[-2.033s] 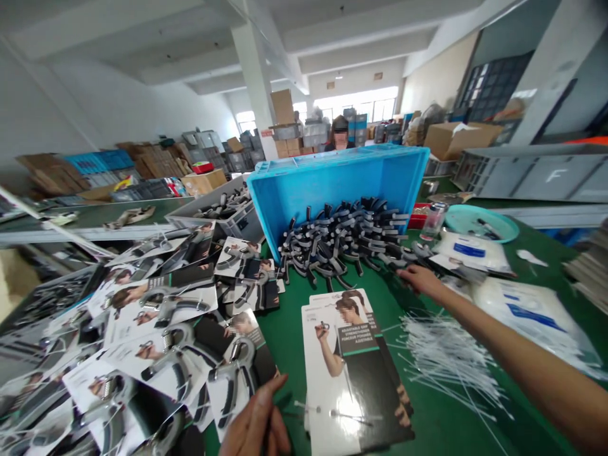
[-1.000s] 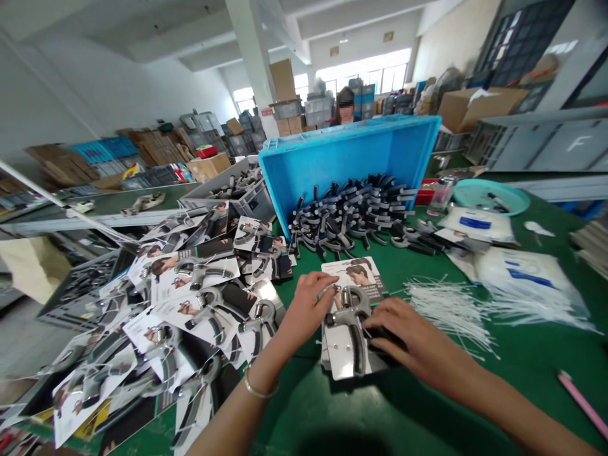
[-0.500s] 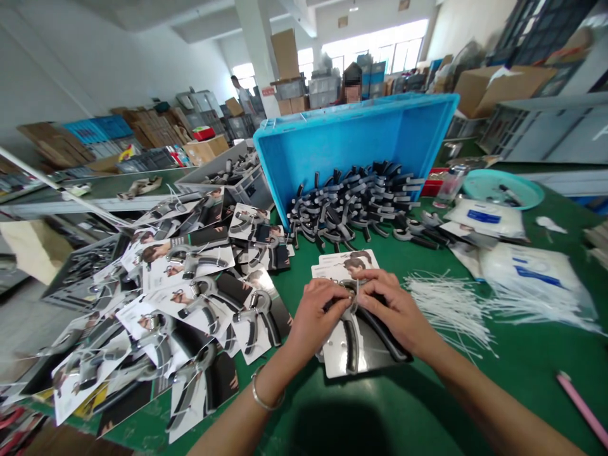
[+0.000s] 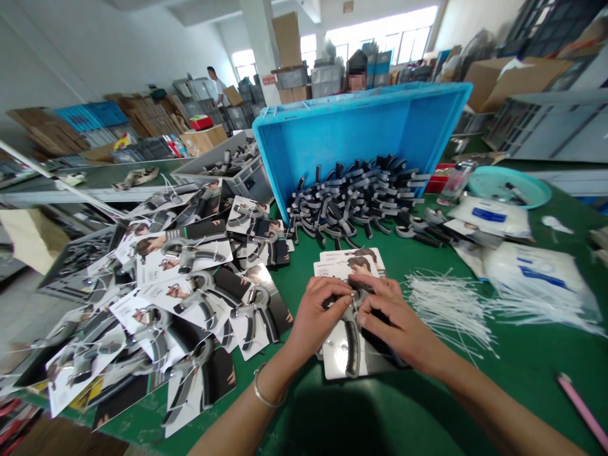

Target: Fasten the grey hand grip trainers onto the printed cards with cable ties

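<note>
In front of me a hand grip strengthener (image 4: pixel 352 345) with grey-and-black handles lies on a printed card (image 4: pixel 332 362), with more cards under it. My left hand (image 4: pixel 319 318) is closed in a pinch at the spring end, where the small pale tip of a cable tie (image 4: pixel 354 294) shows by the fingertips. My right hand (image 4: pixel 396 320) curls over the right handle, fingers bent against the top of the grip. Most of that handle and the spring are hidden beneath the fingers.
Carded hand grips (image 4: pixel 204 304) are heaped at left. A tipped blue crate (image 4: pixel 351 133) spills loose hand grips (image 4: pixel 351 202) behind the cards. White cable ties (image 4: pixel 449 310), plastic bags (image 4: pixel 536 272) and a turquoise tray (image 4: pixel 510 177) lie at right. A person (image 4: pixel 356 73) sits beyond the crate.
The upright white tie between my fingers no longer stands out. My right fingers have shifted lower and flatter over the grip. My view has moved slightly, and a person in the background has moved left.
</note>
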A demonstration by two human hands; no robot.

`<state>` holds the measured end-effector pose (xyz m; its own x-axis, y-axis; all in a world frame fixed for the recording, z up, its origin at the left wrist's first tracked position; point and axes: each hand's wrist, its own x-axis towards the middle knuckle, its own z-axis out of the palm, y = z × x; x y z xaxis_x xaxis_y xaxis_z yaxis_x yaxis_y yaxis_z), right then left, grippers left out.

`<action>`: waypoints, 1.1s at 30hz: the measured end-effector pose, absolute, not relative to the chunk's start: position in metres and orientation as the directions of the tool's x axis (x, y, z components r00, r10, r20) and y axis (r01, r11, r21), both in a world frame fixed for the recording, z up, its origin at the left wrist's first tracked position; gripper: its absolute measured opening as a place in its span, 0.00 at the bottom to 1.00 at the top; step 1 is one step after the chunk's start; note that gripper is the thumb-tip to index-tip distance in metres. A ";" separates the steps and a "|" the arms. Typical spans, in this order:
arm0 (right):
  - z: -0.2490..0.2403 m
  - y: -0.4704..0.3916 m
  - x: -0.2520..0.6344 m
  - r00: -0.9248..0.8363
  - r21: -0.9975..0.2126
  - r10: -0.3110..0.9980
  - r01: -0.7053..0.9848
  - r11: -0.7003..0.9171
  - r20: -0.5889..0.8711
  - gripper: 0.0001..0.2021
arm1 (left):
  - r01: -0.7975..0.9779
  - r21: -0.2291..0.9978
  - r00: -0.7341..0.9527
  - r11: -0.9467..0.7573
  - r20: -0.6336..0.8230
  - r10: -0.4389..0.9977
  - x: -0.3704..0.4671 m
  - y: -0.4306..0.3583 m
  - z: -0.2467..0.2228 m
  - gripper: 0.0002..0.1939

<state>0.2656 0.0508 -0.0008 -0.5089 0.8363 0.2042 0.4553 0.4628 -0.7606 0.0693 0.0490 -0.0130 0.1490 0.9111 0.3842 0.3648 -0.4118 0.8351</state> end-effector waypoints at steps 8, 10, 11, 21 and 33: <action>-0.002 0.053 0.263 -0.485 -0.776 0.854 0.458 0.433 0.189 0.11 | 0.355 0.825 0.184 -0.439 0.399 0.898 0.067 0.048 -0.014 0.03; -0.002 0.054 0.261 -0.460 -0.783 0.866 0.457 0.422 0.198 0.10 | 0.355 0.818 0.206 -0.453 0.404 0.891 0.065 0.047 -0.014 0.03; -0.002 0.054 0.259 -0.442 -0.787 0.873 0.455 0.417 0.207 0.10 | 0.352 0.816 0.219 -0.459 0.405 0.888 0.064 0.047 -0.014 0.03; -0.008 0.054 0.258 -0.386 -0.751 0.882 0.488 0.445 0.271 0.10 | 0.365 0.866 0.200 -0.343 0.287 0.937 0.059 0.054 0.015 0.05; -0.006 0.053 0.257 -0.348 -0.694 0.860 0.510 0.508 0.373 0.14 | 0.698 0.289 0.436 -0.656 0.555 0.708 0.079 -0.022 -0.017 0.09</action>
<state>0.2572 0.0531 -0.0060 -0.3479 0.8600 0.3732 0.5099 0.5076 -0.6945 0.0790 -0.0215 -0.0165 0.4355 0.7084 0.5554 0.6977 -0.6555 0.2890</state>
